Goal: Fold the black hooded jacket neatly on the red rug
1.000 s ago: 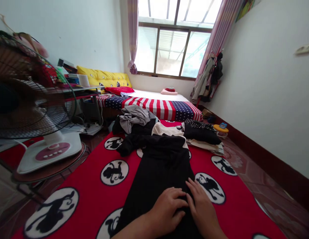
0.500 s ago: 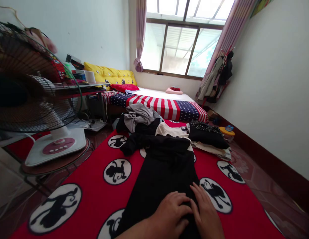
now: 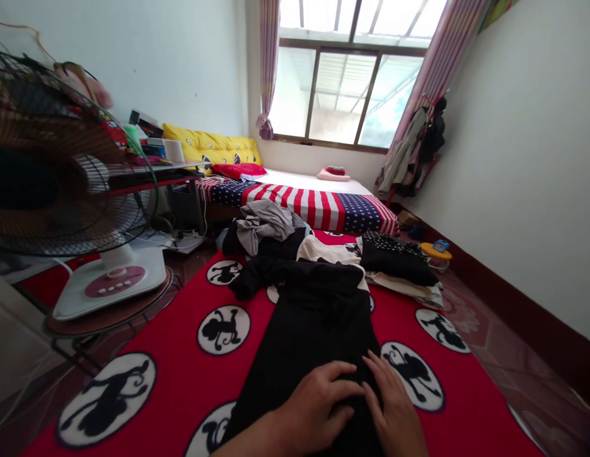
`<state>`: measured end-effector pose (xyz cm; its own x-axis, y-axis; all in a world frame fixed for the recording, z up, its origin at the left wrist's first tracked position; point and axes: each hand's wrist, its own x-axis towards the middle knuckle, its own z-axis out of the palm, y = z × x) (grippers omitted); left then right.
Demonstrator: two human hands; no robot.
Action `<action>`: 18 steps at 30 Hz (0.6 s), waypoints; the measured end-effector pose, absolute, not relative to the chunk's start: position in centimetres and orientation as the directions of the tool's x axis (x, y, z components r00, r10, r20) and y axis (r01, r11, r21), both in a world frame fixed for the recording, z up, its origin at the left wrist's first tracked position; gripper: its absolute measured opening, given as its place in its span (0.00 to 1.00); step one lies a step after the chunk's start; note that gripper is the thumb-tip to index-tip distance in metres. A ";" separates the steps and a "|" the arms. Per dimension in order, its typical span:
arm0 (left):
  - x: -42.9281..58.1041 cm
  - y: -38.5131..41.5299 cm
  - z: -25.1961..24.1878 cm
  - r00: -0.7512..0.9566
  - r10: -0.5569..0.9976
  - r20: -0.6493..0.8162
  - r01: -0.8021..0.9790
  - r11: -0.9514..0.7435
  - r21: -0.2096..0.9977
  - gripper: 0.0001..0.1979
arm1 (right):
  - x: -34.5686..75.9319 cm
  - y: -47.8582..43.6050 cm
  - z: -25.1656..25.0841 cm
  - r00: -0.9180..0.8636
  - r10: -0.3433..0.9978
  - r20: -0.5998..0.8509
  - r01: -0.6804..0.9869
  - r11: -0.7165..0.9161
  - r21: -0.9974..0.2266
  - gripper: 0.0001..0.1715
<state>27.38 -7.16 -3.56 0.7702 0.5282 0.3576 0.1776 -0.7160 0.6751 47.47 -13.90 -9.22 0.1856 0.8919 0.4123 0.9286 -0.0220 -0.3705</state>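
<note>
A long black garment (image 3: 314, 324) lies spread on the red blanket (image 3: 181, 374) with monkey prints, one sleeve reaching out to the far left. My left hand (image 3: 321, 403) rests on its near part, fingers apart and slightly bent. Beside it, my right hand (image 3: 394, 403) lies flat along the garment's right edge with its fingers stretched out. The two hands are close together, and neither grips the cloth visibly. The garment's nearest end is hidden below the frame and under my forearms.
Behind the garment lie a heap of grey and black clothes (image 3: 266, 225) and a cream cloth (image 3: 323, 249). A folded clothes stack (image 3: 399, 260) sits at the right. A fan (image 3: 117, 273) stands on a stool at left; a bed (image 3: 304, 200) stands below the window.
My left hand has shifted slightly left and its fingers have spread apart more. My right hand and the black garment stay nearly where they were.
</note>
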 end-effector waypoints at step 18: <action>10.7 13.3 1.4 0.158 0.957 0.244 0.634 -0.288 0.718 0.16 | 48.4 -13.3 -7.2 0.189 0.912 0.364 0.912 -0.026 -0.408 0.21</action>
